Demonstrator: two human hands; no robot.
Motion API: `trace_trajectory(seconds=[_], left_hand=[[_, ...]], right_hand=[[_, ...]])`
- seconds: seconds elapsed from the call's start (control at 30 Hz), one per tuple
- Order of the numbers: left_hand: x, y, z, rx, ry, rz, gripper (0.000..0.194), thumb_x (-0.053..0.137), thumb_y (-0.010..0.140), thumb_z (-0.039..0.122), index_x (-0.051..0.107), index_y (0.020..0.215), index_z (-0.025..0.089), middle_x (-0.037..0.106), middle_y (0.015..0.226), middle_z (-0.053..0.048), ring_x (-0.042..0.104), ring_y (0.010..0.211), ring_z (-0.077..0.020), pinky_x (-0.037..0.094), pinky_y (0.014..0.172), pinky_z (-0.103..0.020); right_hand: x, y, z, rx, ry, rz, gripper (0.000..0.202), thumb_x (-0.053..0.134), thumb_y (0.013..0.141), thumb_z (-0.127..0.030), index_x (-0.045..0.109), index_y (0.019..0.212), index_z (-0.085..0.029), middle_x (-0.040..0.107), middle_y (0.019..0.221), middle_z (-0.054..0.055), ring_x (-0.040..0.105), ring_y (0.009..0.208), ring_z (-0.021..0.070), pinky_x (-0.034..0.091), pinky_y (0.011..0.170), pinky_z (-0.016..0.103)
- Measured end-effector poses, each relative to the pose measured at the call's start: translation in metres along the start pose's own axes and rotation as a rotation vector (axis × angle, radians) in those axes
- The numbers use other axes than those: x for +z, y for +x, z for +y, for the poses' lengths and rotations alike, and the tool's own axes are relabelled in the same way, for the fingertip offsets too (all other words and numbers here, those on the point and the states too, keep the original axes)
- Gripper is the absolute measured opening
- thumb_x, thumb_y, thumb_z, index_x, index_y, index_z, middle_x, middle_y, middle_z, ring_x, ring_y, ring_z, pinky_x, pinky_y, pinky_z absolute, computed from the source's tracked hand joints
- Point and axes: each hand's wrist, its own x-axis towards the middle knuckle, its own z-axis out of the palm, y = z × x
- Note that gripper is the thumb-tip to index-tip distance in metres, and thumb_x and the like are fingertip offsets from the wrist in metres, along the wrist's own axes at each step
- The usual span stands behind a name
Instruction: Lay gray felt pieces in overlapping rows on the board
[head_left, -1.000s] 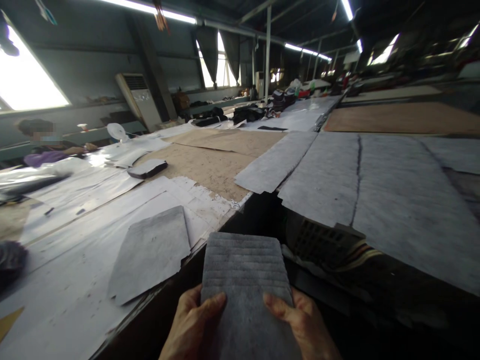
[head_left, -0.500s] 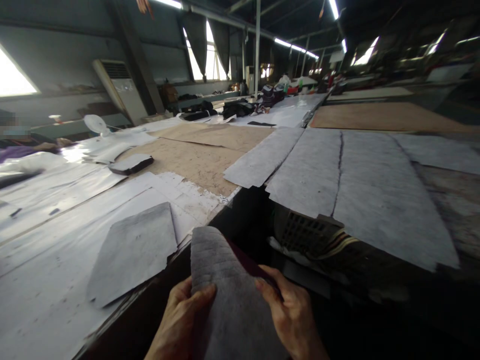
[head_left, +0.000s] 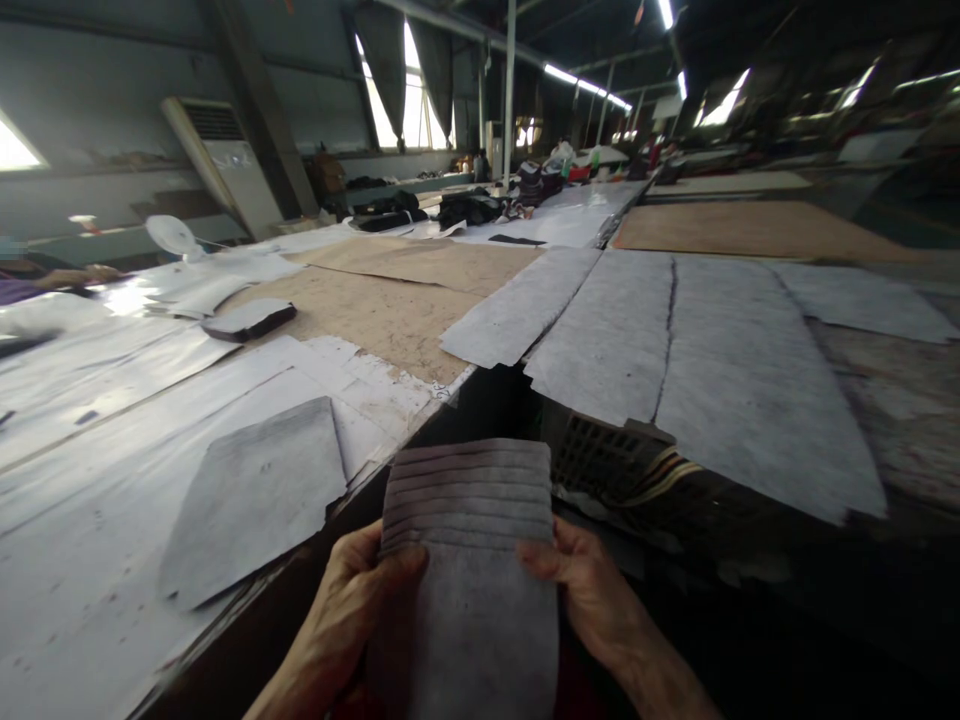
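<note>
A stack of grey felt-like fabric pieces (head_left: 480,600) is held in front of me, its far edges fanned into several steps. My left hand (head_left: 367,580) grips its left side, thumb on top and fingers hidden underneath. On the right side my right hand (head_left: 581,575) is closed the same way, thumb over the top face. Left of the stack, another grey fabric piece (head_left: 259,495) with a slanted outline lies on the white-covered table (head_left: 90,600).
Several large grey sheets (head_left: 757,380) overhang the right table. Below them a dark plastic crate (head_left: 600,450) sits in the gap. Brown paper (head_left: 390,310) and a small dark-edged stack (head_left: 251,318) lie farther back. A person's arm (head_left: 71,277) shows at far left.
The stack was curled and twisted between my hands; now it lies flatter, with its far edges fanned out. My right hand has turned and moved slightly. The view has shifted a little.
</note>
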Motion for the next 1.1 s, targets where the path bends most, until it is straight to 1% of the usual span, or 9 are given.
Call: trace_trajectory(seconds=[0.07, 0.2, 0.3, 0.43, 0.63, 0.7, 0.8, 0.87, 1.1], left_hand=[[-0.001, 0.001, 0.0, -0.005, 0.012, -0.016, 0.03, 0.067, 0.066, 0.024, 0.066, 0.093, 0.01, 0.069, 0.072, -0.009, 0.063, 0.059, -0.0219, 0.048, 0.055, -0.03], [0.0, 0.004, 0.0, -0.018, -0.009, -0.069, 0.029, 0.066, 0.067, 0.023, 0.066, 0.093, 0.011, 0.069, 0.071, -0.009, 0.063, 0.057, -0.0223, 0.047, 0.054, -0.031], [0.0, 0.008, 0.001, -0.017, -0.002, -0.044, 0.031, 0.068, 0.064, 0.023, 0.067, 0.093, 0.011, 0.069, 0.071, -0.008, 0.063, 0.058, -0.0227, 0.048, 0.056, -0.031], [0.002, 0.012, 0.004, 0.03, 0.038, 0.019, 0.034, 0.07, 0.059, 0.027, 0.067, 0.09, 0.012, 0.069, 0.068, -0.006, 0.062, 0.058, -0.0216, 0.048, 0.056, -0.03], [0.012, 0.014, 0.006, -0.015, -0.025, -0.002, 0.029, 0.068, 0.06, 0.02, 0.067, 0.088, 0.013, 0.068, 0.065, -0.005, 0.061, 0.053, -0.0207, 0.046, 0.052, -0.029], [0.013, 0.015, 0.009, -0.026, -0.026, -0.015, 0.029, 0.066, 0.062, 0.019, 0.067, 0.09, 0.013, 0.069, 0.068, -0.005, 0.062, 0.057, -0.0214, 0.047, 0.057, -0.031], [0.01, 0.016, 0.01, -0.02, -0.014, -0.013, 0.031, 0.067, 0.064, 0.02, 0.066, 0.093, 0.014, 0.069, 0.071, -0.005, 0.063, 0.06, -0.0222, 0.048, 0.06, -0.032], [0.008, 0.018, 0.009, -0.019, -0.026, 0.005, 0.031, 0.068, 0.062, 0.022, 0.066, 0.093, 0.014, 0.069, 0.07, -0.005, 0.063, 0.059, -0.0225, 0.048, 0.059, -0.033], [0.005, 0.024, 0.004, -0.05, -0.046, 0.02, 0.032, 0.07, 0.059, 0.021, 0.067, 0.09, 0.012, 0.07, 0.069, -0.008, 0.064, 0.058, -0.0237, 0.049, 0.059, -0.034]], right_hand=[[0.0, 0.0, 0.002, -0.082, -0.123, 0.062, 0.025, 0.062, 0.07, -0.029, 0.069, 0.092, -0.019, 0.07, 0.083, 0.006, 0.064, 0.074, 0.0242, 0.05, 0.071, 0.037], [0.001, 0.001, 0.007, -0.466, -0.481, 0.3, 0.017, 0.064, 0.064, -0.024, 0.072, 0.08, -0.023, 0.07, 0.082, 0.004, 0.062, 0.081, 0.0247, 0.045, 0.082, 0.037], [0.001, 0.004, 0.001, -0.292, -0.315, 0.252, 0.021, 0.063, 0.067, -0.024, 0.069, 0.087, -0.024, 0.069, 0.085, 0.002, 0.062, 0.081, 0.0227, 0.047, 0.079, 0.035], [0.001, 0.008, -0.007, -0.008, 0.096, -0.004, 0.038, 0.064, 0.066, -0.025, 0.061, 0.104, -0.021, 0.068, 0.09, 0.004, 0.062, 0.077, 0.023, 0.049, 0.071, 0.035], [0.0, 0.012, 0.001, -0.38, -0.372, 0.415, 0.011, 0.069, 0.06, -0.03, 0.068, 0.066, -0.021, 0.066, 0.071, 0.003, 0.06, 0.074, 0.0229, 0.045, 0.073, 0.032], [0.0, 0.013, 0.0, -0.259, -0.184, 0.36, 0.019, 0.069, 0.061, -0.031, 0.067, 0.078, -0.022, 0.067, 0.074, 0.002, 0.06, 0.075, 0.0222, 0.046, 0.073, 0.033], [0.0, 0.012, -0.002, -0.014, 0.2, 0.067, 0.034, 0.066, 0.066, -0.031, 0.063, 0.098, -0.02, 0.067, 0.085, 0.004, 0.061, 0.076, 0.022, 0.046, 0.071, 0.034], [0.001, 0.009, -0.002, 0.054, 0.235, -0.014, 0.036, 0.067, 0.066, -0.031, 0.064, 0.098, -0.016, 0.068, 0.084, 0.006, 0.062, 0.076, 0.0229, 0.046, 0.071, 0.034], [0.007, 0.007, 0.008, 0.053, 0.019, 0.273, 0.035, 0.068, 0.064, -0.037, 0.067, 0.092, -0.016, 0.069, 0.084, 0.006, 0.061, 0.08, 0.0266, 0.047, 0.07, 0.035]])
